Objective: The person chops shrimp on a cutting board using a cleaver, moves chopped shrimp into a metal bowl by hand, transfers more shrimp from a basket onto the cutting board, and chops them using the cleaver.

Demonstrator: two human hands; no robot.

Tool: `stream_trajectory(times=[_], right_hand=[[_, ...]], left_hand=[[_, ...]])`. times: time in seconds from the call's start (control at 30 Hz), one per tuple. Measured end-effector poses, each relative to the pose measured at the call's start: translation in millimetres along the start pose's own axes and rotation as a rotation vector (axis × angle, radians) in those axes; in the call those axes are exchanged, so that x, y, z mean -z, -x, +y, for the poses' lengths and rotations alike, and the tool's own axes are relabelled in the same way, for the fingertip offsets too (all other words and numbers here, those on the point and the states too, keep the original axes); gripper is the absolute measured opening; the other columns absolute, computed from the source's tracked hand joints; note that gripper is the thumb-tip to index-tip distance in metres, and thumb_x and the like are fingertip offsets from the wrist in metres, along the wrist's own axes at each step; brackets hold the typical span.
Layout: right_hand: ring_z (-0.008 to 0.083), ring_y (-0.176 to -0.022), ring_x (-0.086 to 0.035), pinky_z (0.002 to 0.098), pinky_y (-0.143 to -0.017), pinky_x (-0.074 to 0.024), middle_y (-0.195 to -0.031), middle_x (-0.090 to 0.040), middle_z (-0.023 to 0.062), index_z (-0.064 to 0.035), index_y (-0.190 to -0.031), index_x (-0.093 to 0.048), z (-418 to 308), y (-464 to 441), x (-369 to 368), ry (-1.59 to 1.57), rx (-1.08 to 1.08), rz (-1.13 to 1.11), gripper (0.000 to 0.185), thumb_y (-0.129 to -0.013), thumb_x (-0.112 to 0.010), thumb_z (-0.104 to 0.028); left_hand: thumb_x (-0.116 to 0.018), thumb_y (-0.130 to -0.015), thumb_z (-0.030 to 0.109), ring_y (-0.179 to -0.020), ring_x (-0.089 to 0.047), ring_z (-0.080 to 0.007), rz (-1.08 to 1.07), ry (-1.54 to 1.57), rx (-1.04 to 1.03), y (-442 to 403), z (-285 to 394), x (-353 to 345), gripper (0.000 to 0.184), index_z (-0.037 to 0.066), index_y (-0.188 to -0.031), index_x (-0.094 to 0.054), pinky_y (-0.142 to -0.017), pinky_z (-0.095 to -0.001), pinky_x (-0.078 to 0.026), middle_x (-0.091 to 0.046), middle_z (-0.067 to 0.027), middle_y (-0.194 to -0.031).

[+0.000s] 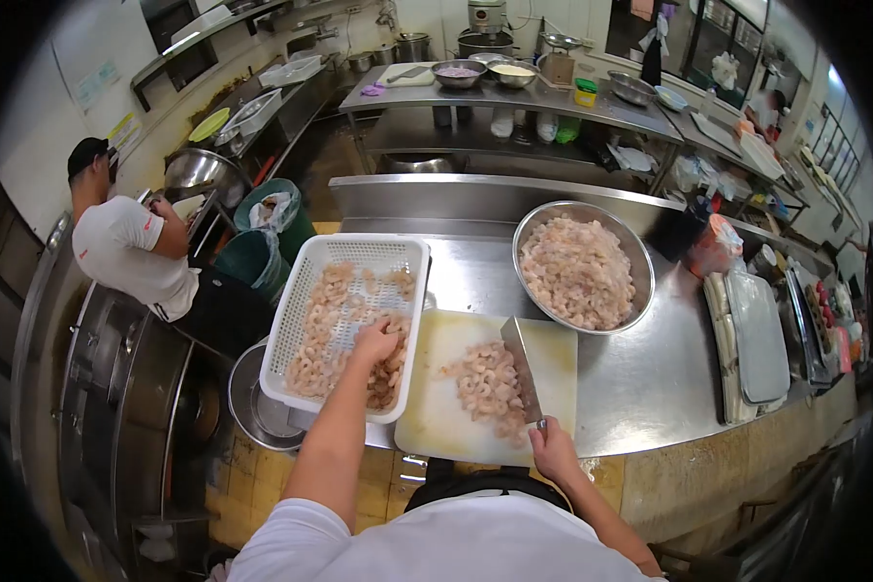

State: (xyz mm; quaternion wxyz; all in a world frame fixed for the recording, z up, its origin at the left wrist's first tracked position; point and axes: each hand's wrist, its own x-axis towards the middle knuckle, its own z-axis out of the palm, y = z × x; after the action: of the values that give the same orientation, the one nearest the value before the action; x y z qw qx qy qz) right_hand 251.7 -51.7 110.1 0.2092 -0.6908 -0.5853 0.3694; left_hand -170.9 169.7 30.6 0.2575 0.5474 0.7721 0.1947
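My left hand (376,342) reaches into a white perforated basket (415,281). Its fingers are curled into the peeled shrimp (332,291) there, and the fingertips are partly hidden. My right hand (552,450) grips the handle of a cleaver (522,369), whose broad blade stands along the right side of a shrimp pile (487,383). That pile lies on a white, yellow-stained cutting board (432,427). Behind the board, to the right, a steel bowl (647,291) is heaped with pale shrimp pieces (577,272).
A steel basin (252,412) sits partly below the basket at left. Trays (757,335) and containers line the counter's right end. A co-worker (131,238) stands at left near green bins (286,228). Across the aisle, a steel table (383,100) holds bowls.
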Motion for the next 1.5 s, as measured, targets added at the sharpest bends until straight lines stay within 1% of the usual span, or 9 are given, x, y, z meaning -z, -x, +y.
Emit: stream_trajectory(times=[0.23, 0.33, 0.43, 0.6, 0.83, 1.0, 1.07, 1.17, 1.5], right_hand=[[0.0524, -0.095, -0.07, 0.0563, -0.083, -0.0556, -0.1, -0.073, 0.0313, 0.0044, -0.132, -0.057, 2, 2, -4, -0.004, 0.002, 0.026, 0.041, -0.104, -0.063, -0.024], [0.0527, -0.094, -0.07, 0.0566, -0.081, -0.0552, -0.098, -0.072, 0.0315, 0.0044, -0.131, -0.057, -1, -1, -2, -0.012, -0.001, 0.008, 0.04, -0.104, -0.063, -0.024], [0.053, -0.094, -0.07, 0.0567, -0.081, -0.0551, -0.098, -0.072, 0.0321, 0.0043, -0.13, -0.057, -3, -2, -2, -0.018, 0.008, 0.0, 0.039, -0.104, -0.063, -0.024], [0.0533, -0.093, -0.07, 0.0566, -0.08, -0.0552, -0.097, -0.072, 0.0321, 0.0041, -0.129, -0.057, 1, -4, -1, -0.021, 0.026, 0.002, 0.038, -0.104, -0.063, -0.024], [0.0528, -0.093, -0.07, 0.0564, -0.08, -0.0554, -0.096, -0.072, 0.0311, 0.0042, -0.128, -0.059, 4, -6, 0, -0.038, 0.028, 0.004, 0.037, -0.104, -0.063, -0.024], [0.0526, -0.094, -0.07, 0.0558, -0.081, -0.0556, -0.098, -0.072, 0.0313, 0.004, -0.129, -0.059, 4, -6, 0, -0.041, 0.012, 0.012, 0.038, -0.104, -0.063, -0.025], [0.0526, -0.094, -0.07, 0.0557, -0.082, -0.0556, -0.099, -0.073, 0.0315, 0.0042, -0.13, -0.058, 0, -4, 0, -0.022, 0.005, 0.032, 0.039, -0.104, -0.063, -0.025], [0.0516, -0.093, -0.07, 0.0546, -0.08, -0.0543, -0.096, -0.071, 0.0317, 0.005, -0.128, -0.058, 4, -4, -2, -0.004, 0.0, 0.027, 0.039, -0.104, -0.064, -0.025], [0.0536, -0.096, -0.069, 0.0577, -0.084, -0.0542, -0.101, -0.072, 0.0323, 0.003, -0.133, -0.056, -1, -4, -6, 0.06, -0.024, 0.015, 0.042, -0.105, -0.062, -0.027]], left_hand=[[-0.061, -0.1, 0.037, -0.088, -0.075, -0.027, -0.35, 0.61, 0.37, 28, 15, 6, 0.037, 0.007, -0.118, -0.072, -0.077, -0.0424, -0.062, -0.077, -0.0131, -0.108], [-0.061, -0.101, 0.037, -0.075, -0.072, -0.0215, -0.592, 1.169, 0.516, 22, -4, -2, 0.029, 0.012, -0.112, -0.072, -0.06, -0.039, -0.057, -0.076, -0.0072, -0.098], [-0.064, -0.1, 0.038, -0.07, -0.069, -0.0208, -0.54, 1.304, 0.568, 44, 27, 24, 0.027, 0.015, -0.11, -0.072, -0.058, -0.039, -0.055, -0.075, -0.0052, -0.092], [-0.066, -0.101, 0.036, -0.082, -0.073, -0.022, -0.498, 1.007, 0.29, 76, 87, 70, 0.032, 0.012, -0.12, -0.074, -0.073, -0.0375, -0.062, -0.078, -0.0063, -0.104], [-0.078, -0.096, 0.032, -0.083, -0.073, -0.0195, -0.442, 0.403, -0.076, 108, 164, 23, 0.041, 0.008, -0.129, -0.075, -0.077, -0.0353, -0.059, -0.08, -0.004, -0.104], [-0.076, -0.092, 0.026, -0.093, -0.076, -0.0211, 0.049, 0.348, -0.147, 22, 96, 28, 0.034, 0.009, -0.121, -0.079, -0.083, -0.035, -0.058, -0.081, -0.0163, -0.098], [-0.073, -0.093, 0.027, -0.097, -0.076, -0.028, 0.06, 0.373, 0.06, 19, 94, 58, 0.037, 0.009, -0.125, -0.078, -0.09, -0.0387, -0.058, -0.08, -0.0182, -0.104], [-0.071, -0.093, 0.031, -0.101, -0.075, -0.034, 0.146, 0.079, -0.027, -30, 33, 28, 0.039, 0.011, -0.126, -0.078, -0.094, -0.0431, -0.058, -0.079, -0.0196, -0.106], [-0.063, -0.093, 0.032, -0.109, -0.072, -0.0422, -0.299, -0.027, -0.016, 10, 9, -2, 0.042, 0.007, -0.125, -0.075, -0.096, -0.047, -0.056, -0.074, -0.0273, -0.118]])
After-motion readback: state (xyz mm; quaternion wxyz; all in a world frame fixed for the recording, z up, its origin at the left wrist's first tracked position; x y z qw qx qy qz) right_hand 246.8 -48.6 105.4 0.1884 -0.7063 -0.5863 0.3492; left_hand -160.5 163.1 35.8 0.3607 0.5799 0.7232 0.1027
